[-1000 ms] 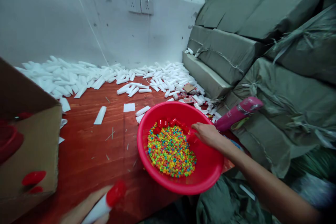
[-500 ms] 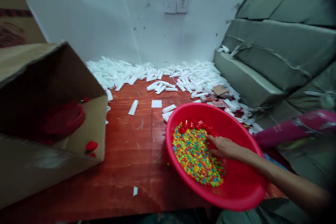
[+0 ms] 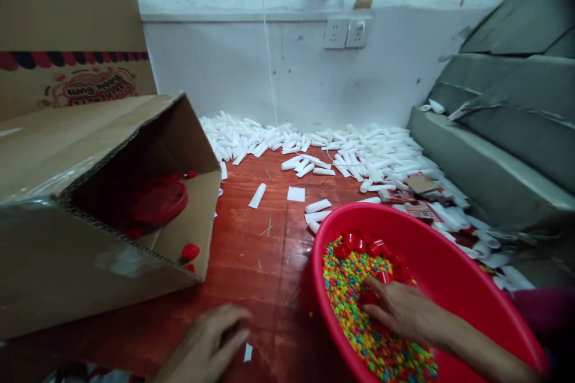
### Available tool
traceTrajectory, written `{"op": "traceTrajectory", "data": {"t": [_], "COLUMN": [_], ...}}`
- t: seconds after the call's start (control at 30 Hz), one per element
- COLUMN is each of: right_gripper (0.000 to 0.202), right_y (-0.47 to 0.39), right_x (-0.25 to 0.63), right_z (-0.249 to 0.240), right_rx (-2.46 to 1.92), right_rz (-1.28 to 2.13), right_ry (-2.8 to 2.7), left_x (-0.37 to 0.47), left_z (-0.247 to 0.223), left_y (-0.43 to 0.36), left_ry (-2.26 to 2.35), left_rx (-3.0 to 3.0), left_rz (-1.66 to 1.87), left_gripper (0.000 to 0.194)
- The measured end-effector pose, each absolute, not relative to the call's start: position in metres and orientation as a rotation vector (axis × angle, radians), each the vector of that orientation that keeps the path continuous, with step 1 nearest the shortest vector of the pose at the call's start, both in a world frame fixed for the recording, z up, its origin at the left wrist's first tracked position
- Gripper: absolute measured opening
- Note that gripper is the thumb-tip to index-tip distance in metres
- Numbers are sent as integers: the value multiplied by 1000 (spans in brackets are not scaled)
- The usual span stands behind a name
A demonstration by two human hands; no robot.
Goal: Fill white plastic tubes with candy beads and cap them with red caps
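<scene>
My right hand [image 3: 398, 308] is inside a large red plastic basin [image 3: 453, 263], its fingers closed around a small red plastic cup [image 3: 369, 297]. Many tiny multicoloured candy pieces [image 3: 348, 287] cover the left side of the basin floor. Several more shiny red cups [image 3: 354, 242] lie on the candies toward the far rim. Low in the view, my left hand [image 3: 211, 341] hovers over the red-brown table [image 3: 269, 305], slightly blurred. Its thumb and fingers are apart with nothing between them.
An open cardboard box [image 3: 135, 191] lies on its side at left, with a dark red round item [image 3: 162, 200] and small red pieces inside. White paper tubes [image 3: 381, 152] are heaped along the wall. Wrapped grey-green bundles [image 3: 498, 125] are stacked at right.
My left hand has come into view at the bottom. The view has shifted left and up. My right hand now has a red cup between its fingers.
</scene>
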State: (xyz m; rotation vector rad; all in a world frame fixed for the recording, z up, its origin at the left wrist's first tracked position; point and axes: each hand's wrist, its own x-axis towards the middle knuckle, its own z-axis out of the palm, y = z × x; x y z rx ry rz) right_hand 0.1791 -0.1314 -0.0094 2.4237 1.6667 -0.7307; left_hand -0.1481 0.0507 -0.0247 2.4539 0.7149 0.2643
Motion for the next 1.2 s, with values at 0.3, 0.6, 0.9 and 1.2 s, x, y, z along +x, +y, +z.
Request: {"op": "traceTrajectory", "data": {"t": [0.3,0.6,0.9,1.2], "right_gripper": [36,19,21,19], "right_y": [-136,-127,-91,-106], "right_x": [192,197,180,174], "right_z": [-15,-25,-17,-9], "right_rx": [2235,2074,2082,2740], "right_rz": [-645,-445,-150,-1310], "right_ry": [1960,2211,2038,1872], "left_x": [46,69,23,-24], "left_z": [-28,-49,-33,15], "left_y": [200,225,153,66], "left_ry": [1461,1622,1221,525], "left_rx": [2539,2565,2617,2219], "left_rz": [330,135,227,366], "left_gripper": [44,36,35,34]}}
